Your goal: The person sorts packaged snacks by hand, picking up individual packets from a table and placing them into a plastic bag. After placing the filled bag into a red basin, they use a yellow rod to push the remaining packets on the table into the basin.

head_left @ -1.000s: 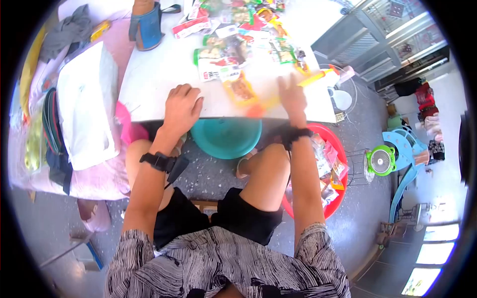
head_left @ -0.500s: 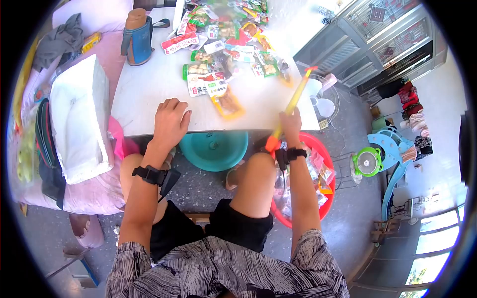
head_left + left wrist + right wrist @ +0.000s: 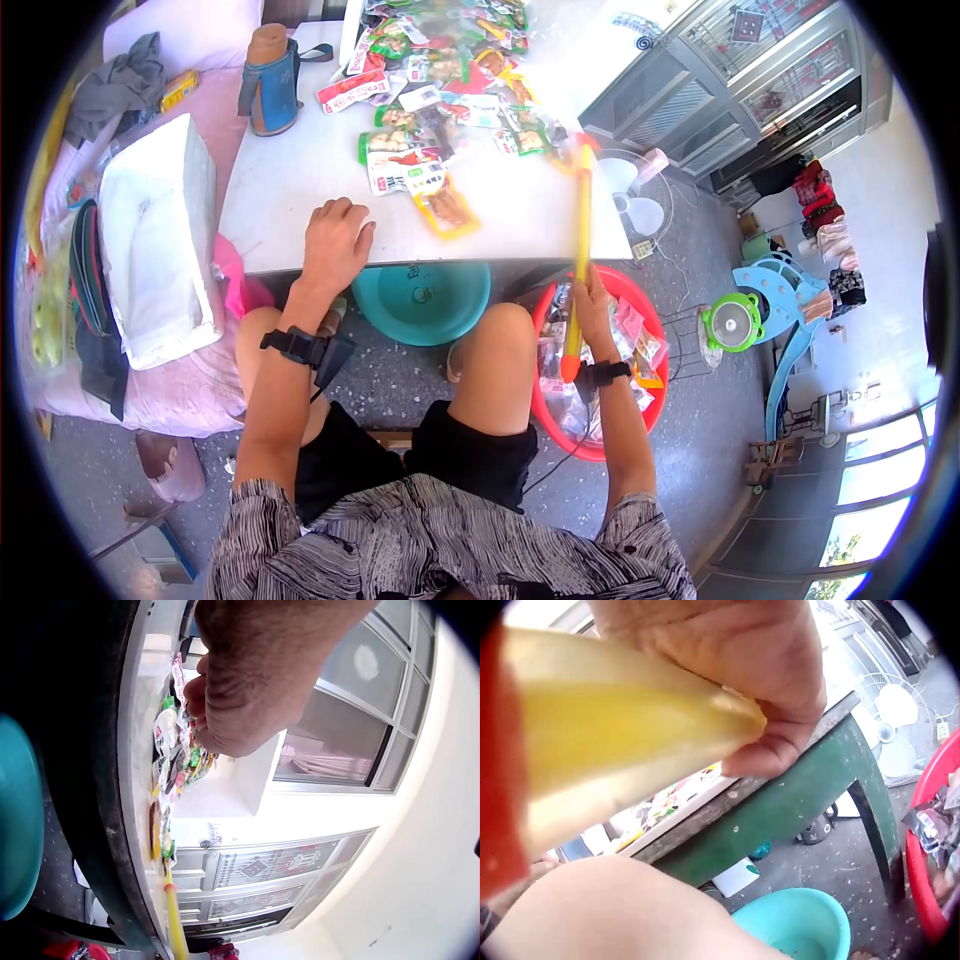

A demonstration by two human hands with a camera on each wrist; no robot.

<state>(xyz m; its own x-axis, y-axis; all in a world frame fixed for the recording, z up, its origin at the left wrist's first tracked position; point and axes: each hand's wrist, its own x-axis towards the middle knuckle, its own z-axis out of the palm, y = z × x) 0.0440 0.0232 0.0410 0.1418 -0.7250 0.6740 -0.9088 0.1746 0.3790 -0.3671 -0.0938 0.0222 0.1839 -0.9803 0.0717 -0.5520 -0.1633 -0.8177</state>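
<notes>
My right hand [image 3: 595,308] grips a long yellow stick [image 3: 583,230] with orange-red ends, a clear sleeve showing around the yellow in the right wrist view. The stick points away from me over the table's right side, its near end [image 3: 570,368] beside my wrist and above the red basin [image 3: 652,300]. On the near edge of the white table [image 3: 290,190] rests my left hand [image 3: 336,240], fingers loosely bent and holding nothing. Several snack packets [image 3: 403,168] lie spread beyond it, a yellow-edged one [image 3: 446,210] nearest me.
Packets fill the red basin by my right knee. A teal basin [image 3: 420,305] stands on the floor under the table edge. At the table's far left is a blue-sleeved bottle [image 3: 272,98]. A white foam box [image 3: 160,250] lies on the bed at left; a floor fan [image 3: 640,215] stands at right.
My right hand drew the yellow stick back from over the table toward me and turned it nearly straight away from me. The left hand stays at the table edge.
</notes>
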